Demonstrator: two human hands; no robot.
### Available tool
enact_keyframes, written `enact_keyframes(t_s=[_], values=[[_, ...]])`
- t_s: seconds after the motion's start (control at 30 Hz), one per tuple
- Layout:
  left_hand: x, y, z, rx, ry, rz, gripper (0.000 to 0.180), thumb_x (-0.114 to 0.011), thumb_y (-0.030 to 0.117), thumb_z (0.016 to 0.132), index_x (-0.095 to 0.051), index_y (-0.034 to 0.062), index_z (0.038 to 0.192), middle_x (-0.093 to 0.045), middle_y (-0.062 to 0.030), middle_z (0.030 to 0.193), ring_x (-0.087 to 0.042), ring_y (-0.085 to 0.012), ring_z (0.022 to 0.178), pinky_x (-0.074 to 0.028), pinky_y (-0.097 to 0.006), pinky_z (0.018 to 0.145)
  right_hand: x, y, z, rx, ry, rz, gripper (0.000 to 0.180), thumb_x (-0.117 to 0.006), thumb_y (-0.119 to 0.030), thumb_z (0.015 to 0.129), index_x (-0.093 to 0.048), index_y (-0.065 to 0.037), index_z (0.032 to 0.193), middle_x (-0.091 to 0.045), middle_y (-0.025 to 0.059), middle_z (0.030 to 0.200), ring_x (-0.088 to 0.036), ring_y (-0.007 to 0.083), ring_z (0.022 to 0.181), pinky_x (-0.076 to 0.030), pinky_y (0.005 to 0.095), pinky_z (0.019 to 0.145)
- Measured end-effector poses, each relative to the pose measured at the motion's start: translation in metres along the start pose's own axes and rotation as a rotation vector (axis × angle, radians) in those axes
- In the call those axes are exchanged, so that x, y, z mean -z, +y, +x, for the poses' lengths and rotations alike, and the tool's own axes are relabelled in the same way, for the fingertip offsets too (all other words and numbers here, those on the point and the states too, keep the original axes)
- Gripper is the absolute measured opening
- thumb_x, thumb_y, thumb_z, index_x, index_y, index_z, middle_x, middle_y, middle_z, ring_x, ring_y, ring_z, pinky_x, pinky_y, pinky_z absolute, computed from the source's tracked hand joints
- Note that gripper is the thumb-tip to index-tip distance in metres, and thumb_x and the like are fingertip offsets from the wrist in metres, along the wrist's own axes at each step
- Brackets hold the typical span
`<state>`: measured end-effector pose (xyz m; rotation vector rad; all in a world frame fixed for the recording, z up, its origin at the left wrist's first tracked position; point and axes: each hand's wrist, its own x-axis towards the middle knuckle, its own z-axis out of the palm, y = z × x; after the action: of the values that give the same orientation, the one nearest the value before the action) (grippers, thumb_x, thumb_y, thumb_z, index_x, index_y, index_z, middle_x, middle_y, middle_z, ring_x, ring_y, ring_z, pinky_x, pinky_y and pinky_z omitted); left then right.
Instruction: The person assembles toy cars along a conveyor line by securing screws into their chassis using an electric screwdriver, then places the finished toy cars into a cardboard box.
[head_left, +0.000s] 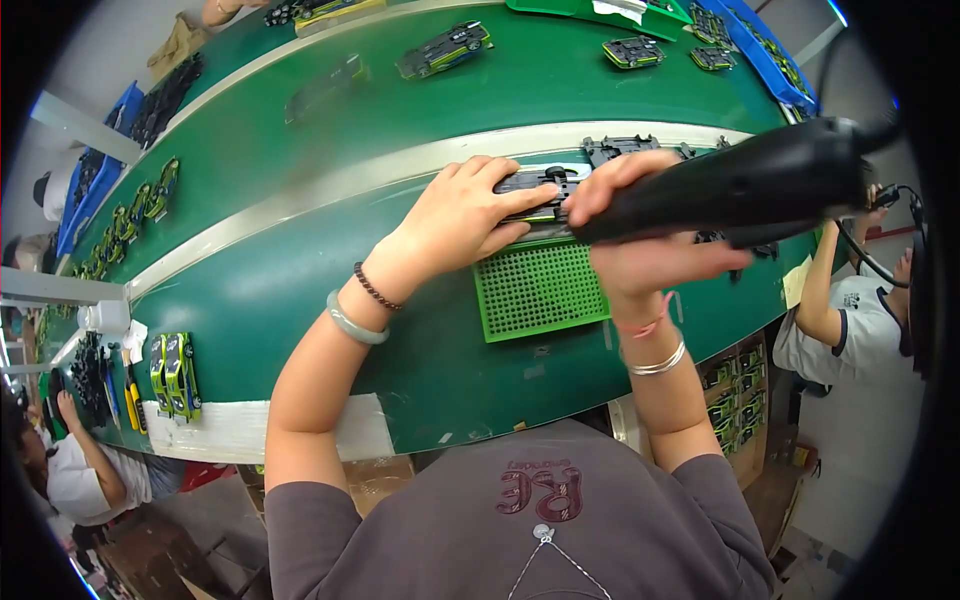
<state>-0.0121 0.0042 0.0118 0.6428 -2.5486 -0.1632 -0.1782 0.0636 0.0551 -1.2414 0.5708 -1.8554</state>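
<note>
A toy car (545, 196) lies wheels-up on the green bench in front of me, its dark underside showing. My left hand (455, 212) presses it down, with fingers along its far side and thumb at its near edge. My right hand (640, 262) is wrapped round a black electric screwdriver (745, 188), which is tilted and blurred by motion. The tool's tip points at the car's right end, but my fingers hide whether it touches. Just nearer than the car sits a green perforated tray (540, 292); its contents cannot be made out.
Dark chassis parts (618, 148) lie behind my right hand. A pale rail separates a far belt carrying more toy cars (445, 50). Finished-looking green cars (175, 375) and pliers (133, 398) sit at left. A blue bin (765, 55) stands far right. Co-workers (850, 320) flank the bench.
</note>
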Motion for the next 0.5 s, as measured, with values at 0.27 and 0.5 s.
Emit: enact_keyframes(t_s=[0.27, 0.5], values=[[0.003, 0.005, 0.005, 0.003, -0.031, -0.024, 0.045, -0.064, 0.022, 0.076, -0.054, 0.0272, 0.120, -0.052, -0.0116, 0.109, -0.051, -0.0285, 0.099, -0.042, -0.039, 0.084, 0.038, 0.003, 0.038, 0.096, 0.088, -0.017, 0.099, -0.021, -0.092, 0.055, -0.049, -0.001, 0.081, -0.050, 0.0118, 0.059, -0.049, 0.0219, 0.050, -0.044, 0.0322, 0.051], [0.005, 0.006, 0.004, 0.016, -0.030, -0.025, 0.044, -0.065, 0.023, 0.075, -0.055, 0.0269, 0.118, -0.052, -0.0109, 0.107, -0.051, -0.0274, 0.099, -0.042, -0.038, 0.083, 0.035, 0.015, 0.032, 0.009, 0.117, -0.136, 0.094, -0.026, -0.090, 0.058, -0.048, -0.002, 0.082, -0.050, 0.0114, 0.059, -0.049, 0.0218, 0.050, -0.043, 0.0317, 0.049]])
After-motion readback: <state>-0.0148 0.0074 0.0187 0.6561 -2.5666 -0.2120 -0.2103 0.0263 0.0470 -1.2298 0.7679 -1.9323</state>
